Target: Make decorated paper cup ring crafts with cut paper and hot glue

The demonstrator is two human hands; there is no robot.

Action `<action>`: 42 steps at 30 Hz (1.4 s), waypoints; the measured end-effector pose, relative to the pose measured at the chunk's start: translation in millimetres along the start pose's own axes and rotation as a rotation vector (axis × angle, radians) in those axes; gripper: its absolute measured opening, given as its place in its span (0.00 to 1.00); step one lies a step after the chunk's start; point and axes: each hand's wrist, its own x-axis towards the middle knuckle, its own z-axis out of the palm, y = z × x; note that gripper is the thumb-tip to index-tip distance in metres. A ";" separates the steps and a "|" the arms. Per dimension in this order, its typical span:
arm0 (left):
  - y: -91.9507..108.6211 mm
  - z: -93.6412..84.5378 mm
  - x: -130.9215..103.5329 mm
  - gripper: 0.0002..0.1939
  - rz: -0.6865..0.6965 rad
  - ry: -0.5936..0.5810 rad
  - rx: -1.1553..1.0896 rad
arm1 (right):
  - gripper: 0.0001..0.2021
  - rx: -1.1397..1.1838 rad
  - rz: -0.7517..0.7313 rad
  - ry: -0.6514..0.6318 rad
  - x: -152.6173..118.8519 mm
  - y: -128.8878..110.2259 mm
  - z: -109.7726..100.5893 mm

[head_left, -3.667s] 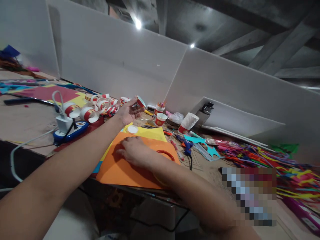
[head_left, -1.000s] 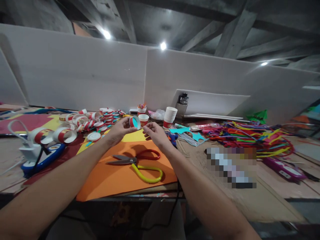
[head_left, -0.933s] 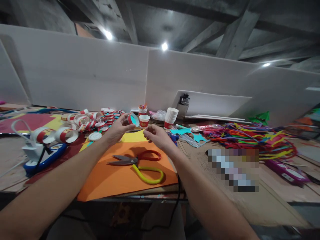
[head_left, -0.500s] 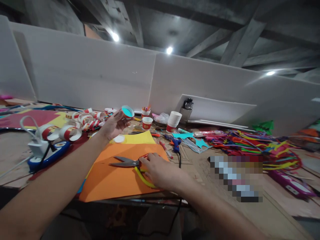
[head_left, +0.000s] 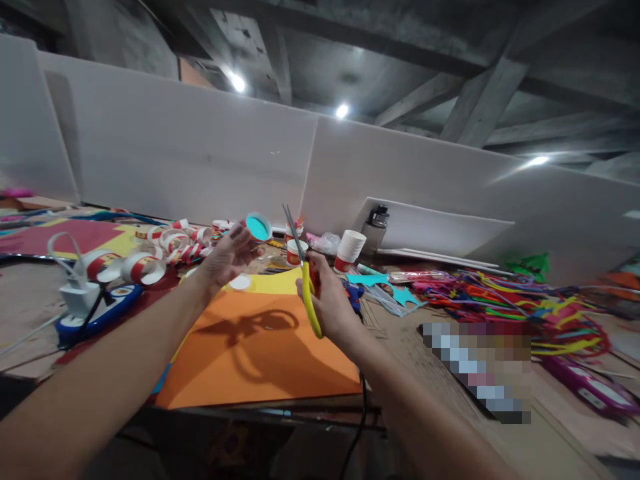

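Note:
My left hand [head_left: 231,257] is closed on the edge of a small cut-down paper cup [head_left: 258,228] whose inside shows turquoise. It holds the cup up above the table. In my right hand [head_left: 327,293] is a pair of scissors [head_left: 309,293] with yellow and red handles, raised with the blades pointing up and away. The blades are close together and apart from the cup. Below both hands lies an orange sheet [head_left: 260,373], with the scissors' shadow on it. A yellow sheet [head_left: 273,281] sticks out behind, with a white disc [head_left: 240,282] on it.
Behind stand a stack of paper cups [head_left: 350,250] and a dark bottle [head_left: 376,227]. Curled cup strips [head_left: 145,265] and a blue power strip [head_left: 103,312] lie left. At right are turquoise scraps [head_left: 367,280], colourful pipe cleaners [head_left: 480,293] and a purple power strip [head_left: 590,385].
My right hand has lifted the scissors off the orange sheet and turned their blades upward, towards the cup. My left hand still holds the cup in nearly the same place.

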 end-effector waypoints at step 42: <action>-21.3 17.7 -14.9 0.24 -0.121 -0.154 0.090 | 0.20 -0.517 0.032 -0.041 9.7 45.2 3.1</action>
